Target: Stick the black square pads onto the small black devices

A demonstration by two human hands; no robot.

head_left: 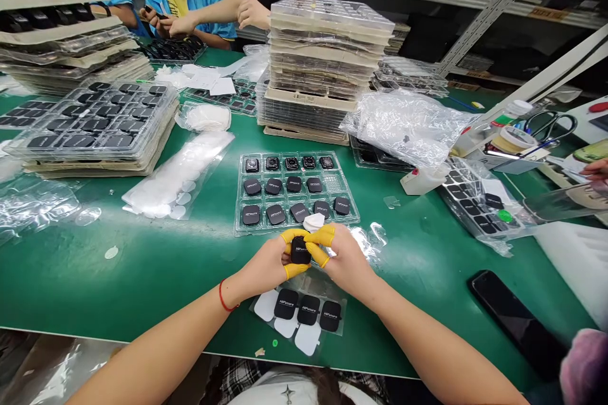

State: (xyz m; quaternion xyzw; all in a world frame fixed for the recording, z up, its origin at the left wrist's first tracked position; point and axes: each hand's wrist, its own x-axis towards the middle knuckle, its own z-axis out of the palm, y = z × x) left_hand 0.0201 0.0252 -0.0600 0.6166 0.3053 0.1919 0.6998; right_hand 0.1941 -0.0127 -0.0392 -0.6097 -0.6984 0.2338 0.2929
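Above the green tabletop (199, 291), a small, rounded-square black piece with pale lettering (300, 250) sits gripped in the left hand (266, 266), whose yellow-covered fingers close around its sides. The right hand (350, 266) pinches at its right edge. It looks light, stiff and smooth, likely to slip or scuff, so its rim is the safest hold. Nearer the body, a translucent sheet (342, 329) bears three black square stickers (308, 311) and white ones. Beyond the hands, a clear plastic compartment tray (335, 185) holds watch-like faces (291, 164) behind two rows of lettered black squares (294, 184).
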